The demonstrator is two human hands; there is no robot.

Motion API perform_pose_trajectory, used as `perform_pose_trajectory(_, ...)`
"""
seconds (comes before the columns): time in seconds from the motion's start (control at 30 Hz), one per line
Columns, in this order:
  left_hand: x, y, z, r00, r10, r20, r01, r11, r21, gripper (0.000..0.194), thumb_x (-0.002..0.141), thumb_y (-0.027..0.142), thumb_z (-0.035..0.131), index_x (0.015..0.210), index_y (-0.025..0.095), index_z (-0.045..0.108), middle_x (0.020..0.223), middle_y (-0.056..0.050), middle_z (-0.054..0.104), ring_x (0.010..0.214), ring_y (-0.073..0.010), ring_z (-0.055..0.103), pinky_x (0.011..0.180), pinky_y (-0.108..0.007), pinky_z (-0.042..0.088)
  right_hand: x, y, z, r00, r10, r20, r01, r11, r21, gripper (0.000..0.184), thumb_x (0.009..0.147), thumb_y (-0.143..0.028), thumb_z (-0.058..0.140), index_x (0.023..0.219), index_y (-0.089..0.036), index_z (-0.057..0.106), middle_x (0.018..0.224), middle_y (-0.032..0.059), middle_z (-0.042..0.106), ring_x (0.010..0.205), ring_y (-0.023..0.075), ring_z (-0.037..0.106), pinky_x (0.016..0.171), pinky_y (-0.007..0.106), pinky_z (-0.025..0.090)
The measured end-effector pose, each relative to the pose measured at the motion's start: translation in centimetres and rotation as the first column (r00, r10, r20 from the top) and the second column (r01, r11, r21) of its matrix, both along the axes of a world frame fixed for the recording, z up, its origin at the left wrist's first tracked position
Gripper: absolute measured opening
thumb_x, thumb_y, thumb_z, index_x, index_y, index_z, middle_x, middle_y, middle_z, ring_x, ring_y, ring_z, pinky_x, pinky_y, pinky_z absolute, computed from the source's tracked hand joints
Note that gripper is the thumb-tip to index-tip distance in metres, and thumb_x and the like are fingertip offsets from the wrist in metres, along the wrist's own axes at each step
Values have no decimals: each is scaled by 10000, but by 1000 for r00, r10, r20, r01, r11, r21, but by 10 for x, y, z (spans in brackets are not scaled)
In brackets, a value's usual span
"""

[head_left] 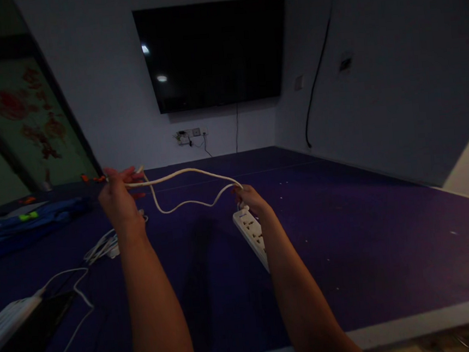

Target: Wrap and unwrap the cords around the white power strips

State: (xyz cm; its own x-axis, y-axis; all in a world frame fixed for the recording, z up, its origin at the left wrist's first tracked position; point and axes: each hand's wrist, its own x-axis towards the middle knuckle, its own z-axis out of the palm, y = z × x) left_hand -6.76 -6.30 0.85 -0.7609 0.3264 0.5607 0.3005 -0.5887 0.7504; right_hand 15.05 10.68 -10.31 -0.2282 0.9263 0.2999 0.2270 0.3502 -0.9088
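A slim, smooth white cable (184, 170) hangs in a loose, wavy loop above the middle of the purple platform (367, 241), strung between our two hands. Our left hand (119, 200) has its grip closed on the cable at the left, some fingers spread; our right hand (253, 199) pinches the cable's right end of the loop, at the far end of a white power strip (253, 237). That strip is long, narrow and hard-looking, with dark socket holes along its face, our right forearm covering part of it.

To the left we see a loose bundle of pale cord (101, 248), and nearer, a long white block (12, 318) beside a dark flat panel (39, 338). Rumpled blue cloth (52, 212) lies far left.

The platform looks flat, flecked with white bits, with a pale near edge. Beyond, in dim light, a glossy black television (215, 51) hangs on the plain far wall (107, 88) above some wall sockets (196, 131).
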Motion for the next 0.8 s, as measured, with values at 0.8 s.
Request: perform_pose_trajectory(0.8, 23, 55, -49, 783, -606, -140, 200, 460, -865, 356, 661, 481, 638, 600, 132, 606, 545, -61, 634, 458, -128, 562, 447, -213, 384, 31, -54, 83, 632, 63, -773, -81, 997, 15, 308, 823, -408, 534, 641, -214, 381, 409, -126, 207, 308, 40, 206, 345, 167, 343)
